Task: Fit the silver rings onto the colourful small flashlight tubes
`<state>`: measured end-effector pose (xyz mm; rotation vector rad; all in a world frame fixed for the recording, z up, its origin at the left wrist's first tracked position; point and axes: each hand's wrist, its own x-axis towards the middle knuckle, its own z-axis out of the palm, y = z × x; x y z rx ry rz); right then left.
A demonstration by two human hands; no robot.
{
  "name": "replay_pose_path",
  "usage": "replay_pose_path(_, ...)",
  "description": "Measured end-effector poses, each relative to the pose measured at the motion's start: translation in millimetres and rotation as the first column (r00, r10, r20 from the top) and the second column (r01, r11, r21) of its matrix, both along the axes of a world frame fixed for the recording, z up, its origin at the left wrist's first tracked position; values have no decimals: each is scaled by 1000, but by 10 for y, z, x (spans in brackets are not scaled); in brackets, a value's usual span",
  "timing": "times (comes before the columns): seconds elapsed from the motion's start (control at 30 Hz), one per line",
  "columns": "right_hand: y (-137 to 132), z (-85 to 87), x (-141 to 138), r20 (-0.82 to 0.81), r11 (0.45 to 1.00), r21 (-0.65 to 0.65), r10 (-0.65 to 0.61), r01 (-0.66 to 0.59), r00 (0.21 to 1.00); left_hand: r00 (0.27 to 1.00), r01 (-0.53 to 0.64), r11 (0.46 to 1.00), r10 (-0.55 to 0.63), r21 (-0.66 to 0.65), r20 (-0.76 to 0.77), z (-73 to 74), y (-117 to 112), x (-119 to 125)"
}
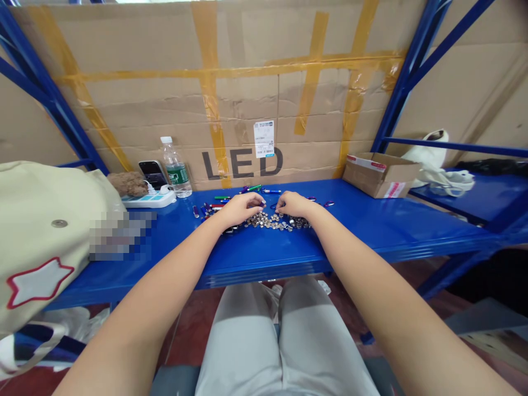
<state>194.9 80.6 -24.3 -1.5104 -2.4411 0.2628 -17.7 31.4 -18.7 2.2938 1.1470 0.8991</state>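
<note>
Resting side by side on a blue painted metal shelf (371, 228), the left hand (243, 208) and the right hand (293, 204) meet knuckles up, fingertips turned inward toward each other and almost touching. Both hands have their fingers curled and drawn together. Whether either pinches anything cannot be told, as the fingertips hide whatever lies in the narrow gap between them. Item one: heap of small silver metal discs (268, 222), round, flat and shiny. It lies directly under and just nearer the body than both sets of fingertips, spreads left to right beneath the two hands, and is equally close to either. Item two: scatter of slim coloured metal cylinders (218, 205) in red, green, blue and purple. They lie flat just beyond and to the left of the left hand, most with their long axes running left to right, so the left hand is the nearer. Further left of the grip stand a clear plastic water bottle with a green label (176, 170), a dark phone (152, 173) and a white power strip (148, 199). A cream canvas bag with a red-edged star (41, 242) sits at the far left. Well to the right is an open brown cardboard carton (379, 175). Beyond the hands rises a taped cardboard sheet lettered LED (243, 163).
</note>
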Motion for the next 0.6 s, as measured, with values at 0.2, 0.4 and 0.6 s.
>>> replay_pose_path(0.2,-80,70,35,-349,987,55,163,-154,923,1000,10,1000,-10,16,-9,10,-2,-5)
replay_pose_path(0.4,-139,52,-52,-639,940,-49,231,-339,733,999,48,998,-48,30,-8,-9,23,-20)
replay_pose_path(0.6,-142,42,-66,-765,931,-49,197,-361,613,999,51,998,-51,28,-3,-26,49,-27)
